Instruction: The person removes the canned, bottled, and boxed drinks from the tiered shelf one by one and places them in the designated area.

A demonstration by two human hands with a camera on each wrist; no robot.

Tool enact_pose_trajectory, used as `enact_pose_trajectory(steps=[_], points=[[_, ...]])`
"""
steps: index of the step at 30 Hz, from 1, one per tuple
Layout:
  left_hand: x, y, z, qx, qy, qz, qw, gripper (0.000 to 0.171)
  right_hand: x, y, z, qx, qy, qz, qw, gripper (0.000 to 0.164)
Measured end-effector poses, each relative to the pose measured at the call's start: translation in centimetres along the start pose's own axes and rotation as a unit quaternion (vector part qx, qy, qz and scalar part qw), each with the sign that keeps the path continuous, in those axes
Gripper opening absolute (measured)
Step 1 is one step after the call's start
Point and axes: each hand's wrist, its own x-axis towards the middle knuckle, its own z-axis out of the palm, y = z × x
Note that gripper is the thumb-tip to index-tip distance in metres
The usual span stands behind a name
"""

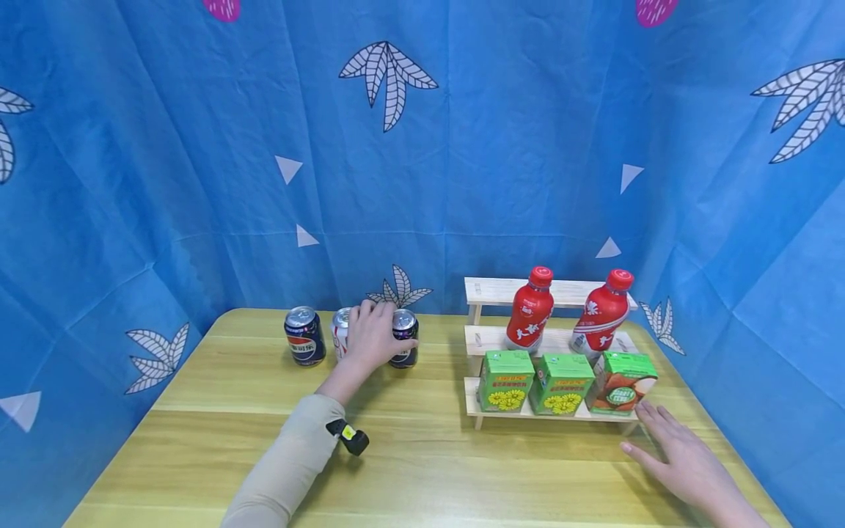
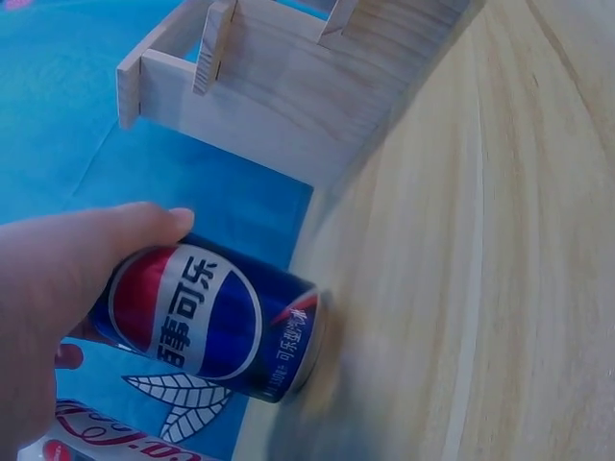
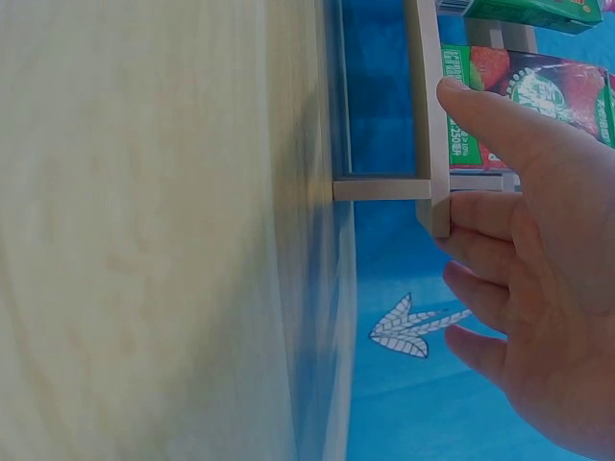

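Observation:
My left hand point(image 1: 372, 334) grips a blue Pepsi can point(image 2: 207, 317) from above, thumb along its near side and fingers mostly hidden behind it. In the head view this can point(image 1: 405, 358) stands at the right end of a row of three. Just left of it is a white cola can point(image 1: 339, 339), partly covered by the hand. My right hand point(image 1: 680, 455) is beside the right front corner of a wooden shelf point(image 1: 581, 293), fingers loosely extended and holding nothing. Nearest to it on the lowest step is a green-and-brown juice carton point(image 1: 620, 383).
Another blue Pepsi can point(image 1: 304, 337) stands at the left of the row. Two green drink cartons with yellow flowers point(image 1: 506, 381) share the shelf's lowest step, and two red bottles point(image 1: 530, 312) stand on the middle step. A blue patterned curtain point(image 1: 422, 183) hangs behind the wooden table point(image 1: 422, 469).

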Motion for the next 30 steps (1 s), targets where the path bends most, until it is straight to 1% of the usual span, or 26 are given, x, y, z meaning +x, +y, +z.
enact_pose_trajectory(steps=[6, 9, 13, 16, 22, 26, 30], points=[[-0.2, 0.3, -0.4, 0.010, -0.011, -0.006, 0.9999, 0.078, 0.0, 0.1, 0.1, 0.002, -0.001, 0.001, 1.000, 0.079], [-0.1, 0.5, -0.8, 0.001, -0.020, -0.015, 0.9997, 0.081, 0.1, 0.1, 0.1, 0.001, 0.000, -0.001, 1.000, 0.079], [0.2, 1.1, -1.5, -0.021, -0.028, -0.031, 0.9989, 0.089, 0.2, 0.1, 0.0, 0.000, -0.002, -0.002, 1.000, 0.079], [0.5, 1.8, -2.3, -0.038, -0.025, -0.036, 0.9983, 0.091, 0.2, 0.0, -0.1, -0.001, -0.006, 0.000, 1.000, 0.080], [0.9, 3.2, -4.1, -0.081, -0.006, -0.043, 0.9958, 0.088, 0.2, 0.2, -0.2, -0.002, -0.014, 0.004, 1.000, 0.080], [0.9, 4.1, -5.3, -0.108, -0.003, -0.045, 0.9932, 0.085, 0.2, 0.2, -0.1, -0.001, -0.015, 0.004, 1.000, 0.080], [0.7, 5.1, -6.4, -0.144, 0.002, -0.049, 0.9883, 0.081, 0.2, 0.2, -0.1, 0.000, -0.016, 0.004, 1.000, 0.080]])
